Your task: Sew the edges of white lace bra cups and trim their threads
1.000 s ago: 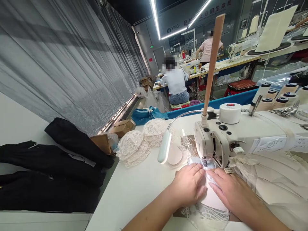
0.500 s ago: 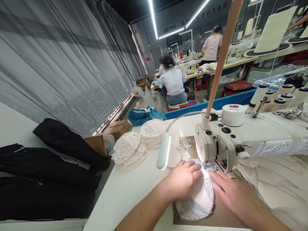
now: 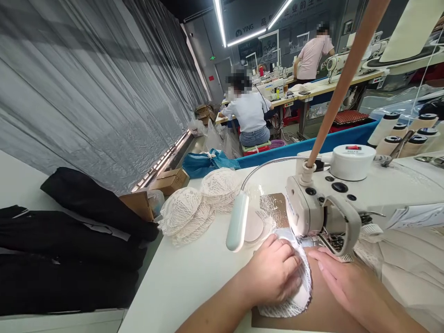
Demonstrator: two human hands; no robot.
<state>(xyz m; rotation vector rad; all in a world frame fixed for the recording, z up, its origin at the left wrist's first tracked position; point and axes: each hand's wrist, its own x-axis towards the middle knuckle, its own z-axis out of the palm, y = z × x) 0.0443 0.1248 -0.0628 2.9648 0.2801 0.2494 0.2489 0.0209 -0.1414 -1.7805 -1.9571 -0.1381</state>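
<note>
A white lace-covered bra cup (image 3: 287, 309) lies under the sewing machine (image 3: 312, 208), its curved edge running up to the needle area. My left hand (image 3: 274, 270) rests over the cup with its fingers curled and gripping it; the fingertips are partly hidden. To the right of the cup, my right hand (image 3: 343, 277) lies flat on the brown board (image 3: 317, 307), fingers stretched out and apart from the cup's edge. The machine's front partly covers the fingers of that hand. The needle itself is hard to make out.
Stacked lace cups (image 3: 182, 210) stand at the left of the white table (image 3: 194, 273). A lamp (image 3: 237, 222) hangs from a bendy neck left of the machine. Pale fabric (image 3: 409, 263) lies at right, below thread cones (image 3: 385, 129). Two people work at machines behind.
My left hand's fingers have curled more over the cup. My right hand has come away from the cup's edge. The view has shifted slightly, so the machine appears further right.
</note>
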